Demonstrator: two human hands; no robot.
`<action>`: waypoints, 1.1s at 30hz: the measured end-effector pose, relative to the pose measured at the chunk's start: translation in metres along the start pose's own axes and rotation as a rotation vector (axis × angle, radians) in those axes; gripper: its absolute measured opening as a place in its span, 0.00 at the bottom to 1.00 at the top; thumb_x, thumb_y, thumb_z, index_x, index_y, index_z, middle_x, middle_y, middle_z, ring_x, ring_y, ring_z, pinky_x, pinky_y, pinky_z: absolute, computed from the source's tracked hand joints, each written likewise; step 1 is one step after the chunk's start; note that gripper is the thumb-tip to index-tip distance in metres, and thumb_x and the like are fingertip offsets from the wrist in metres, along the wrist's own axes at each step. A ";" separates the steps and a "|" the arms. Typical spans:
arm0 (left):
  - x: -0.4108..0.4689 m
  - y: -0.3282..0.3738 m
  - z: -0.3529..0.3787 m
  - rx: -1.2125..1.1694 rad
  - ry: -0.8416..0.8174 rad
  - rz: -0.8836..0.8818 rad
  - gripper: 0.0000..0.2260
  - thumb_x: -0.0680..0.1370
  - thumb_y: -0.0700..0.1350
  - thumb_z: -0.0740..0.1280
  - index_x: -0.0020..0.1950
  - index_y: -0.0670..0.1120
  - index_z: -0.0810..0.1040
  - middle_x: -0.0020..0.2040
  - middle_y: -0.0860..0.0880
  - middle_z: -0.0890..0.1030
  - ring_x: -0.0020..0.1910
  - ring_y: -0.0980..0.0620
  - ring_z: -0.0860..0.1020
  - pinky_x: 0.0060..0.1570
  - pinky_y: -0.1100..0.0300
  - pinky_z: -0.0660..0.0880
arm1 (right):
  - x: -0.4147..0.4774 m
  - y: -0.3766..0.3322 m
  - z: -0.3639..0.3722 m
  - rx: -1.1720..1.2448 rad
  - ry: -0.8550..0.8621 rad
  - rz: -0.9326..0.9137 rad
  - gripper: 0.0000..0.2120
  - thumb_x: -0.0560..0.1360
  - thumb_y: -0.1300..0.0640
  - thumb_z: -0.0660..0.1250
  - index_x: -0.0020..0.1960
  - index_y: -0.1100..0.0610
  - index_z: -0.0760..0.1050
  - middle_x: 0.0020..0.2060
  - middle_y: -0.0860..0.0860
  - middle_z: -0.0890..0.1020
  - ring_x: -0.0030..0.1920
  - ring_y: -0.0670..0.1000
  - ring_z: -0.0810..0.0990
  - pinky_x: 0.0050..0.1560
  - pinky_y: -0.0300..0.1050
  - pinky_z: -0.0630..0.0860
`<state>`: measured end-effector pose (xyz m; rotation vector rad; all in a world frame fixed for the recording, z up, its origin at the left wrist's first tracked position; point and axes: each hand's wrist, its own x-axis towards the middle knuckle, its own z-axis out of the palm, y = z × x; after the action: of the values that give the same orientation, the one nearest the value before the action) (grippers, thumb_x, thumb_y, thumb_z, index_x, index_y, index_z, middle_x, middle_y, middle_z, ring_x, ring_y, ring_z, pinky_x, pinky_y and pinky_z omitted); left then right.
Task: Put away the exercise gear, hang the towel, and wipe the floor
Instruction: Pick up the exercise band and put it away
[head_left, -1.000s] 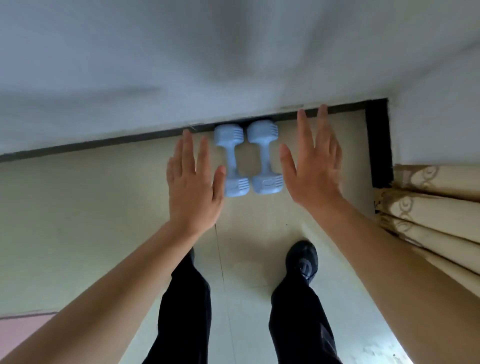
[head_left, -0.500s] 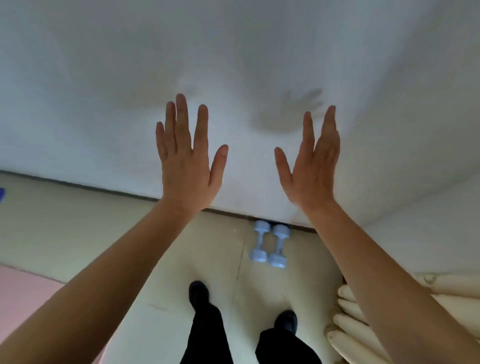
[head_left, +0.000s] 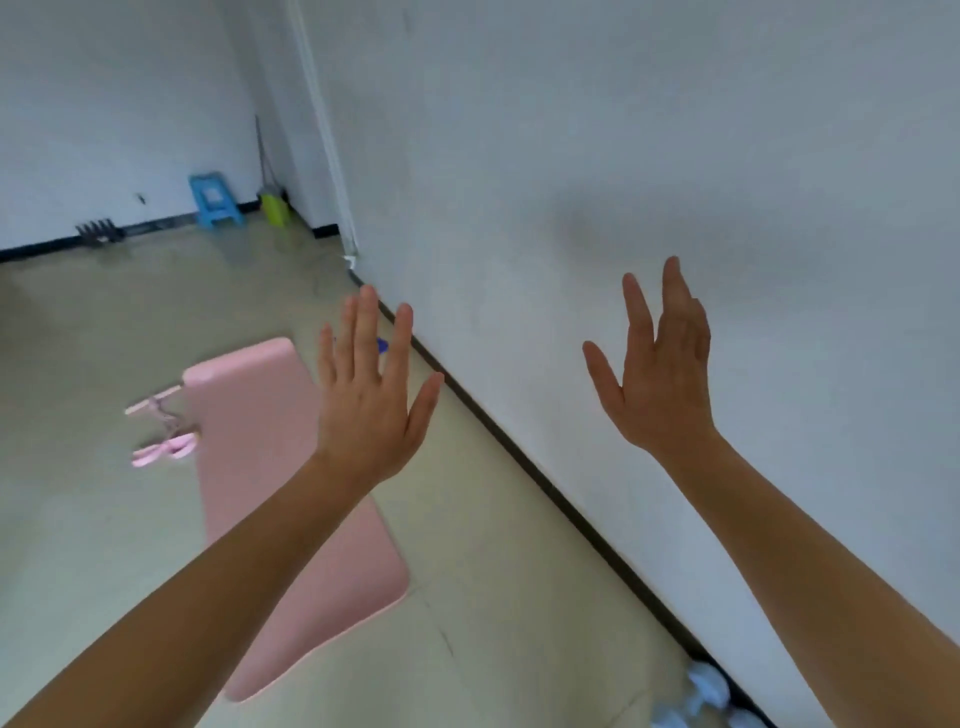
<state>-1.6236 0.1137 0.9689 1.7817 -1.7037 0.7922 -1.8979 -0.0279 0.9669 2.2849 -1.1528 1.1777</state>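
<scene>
left hand (head_left: 370, 410), right hand (head_left: 661, 387) held flat; pink mat (head_left: 249, 415) on floor (head_left: 78, 338).

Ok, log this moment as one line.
left hand open, empty | right hand open, empty | dumbbells on floor at wall | pink mat flat on floor | pink stretch band at mat edge

Light: soft, even and moderately bright; its source cannot be told.
Shadows: one faint, soft-edged grey smudge on the wall (head_left: 587, 228).
Glare: a pale sheen on the floor (head_left: 249, 249) towards the far corner.
Blur: the whole frame is soft; the dumbbells (head_left: 701, 691) at the bottom edge are smeared and the far stool (head_left: 213, 200) is fuzzy.
Distortion: wide-angle; the baseboard (head_left: 519, 457) runs steeply slanted.
</scene>
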 end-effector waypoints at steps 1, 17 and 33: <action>-0.019 -0.038 -0.021 0.050 0.003 -0.042 0.30 0.83 0.57 0.54 0.79 0.39 0.59 0.78 0.32 0.54 0.78 0.33 0.51 0.72 0.33 0.55 | 0.011 -0.043 0.014 0.032 0.000 -0.041 0.33 0.83 0.43 0.59 0.80 0.62 0.57 0.79 0.68 0.53 0.79 0.65 0.55 0.74 0.65 0.59; -0.239 -0.462 -0.235 0.491 -0.146 -0.453 0.31 0.82 0.57 0.57 0.79 0.40 0.57 0.79 0.35 0.53 0.79 0.35 0.51 0.73 0.33 0.54 | 0.047 -0.606 0.191 0.452 -0.282 -0.422 0.34 0.81 0.44 0.63 0.81 0.57 0.57 0.79 0.66 0.55 0.76 0.66 0.60 0.74 0.65 0.60; -0.173 -0.834 -0.219 0.676 -0.169 -0.616 0.30 0.81 0.57 0.57 0.78 0.40 0.61 0.79 0.36 0.55 0.78 0.35 0.54 0.72 0.34 0.57 | 0.248 -0.920 0.429 0.606 -0.411 -0.360 0.34 0.80 0.42 0.56 0.80 0.58 0.56 0.77 0.67 0.59 0.74 0.67 0.63 0.73 0.64 0.61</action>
<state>-0.8049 0.4334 1.0004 2.6959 -0.8922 1.0094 -0.8708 0.1628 0.9707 3.1329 -0.4735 1.0368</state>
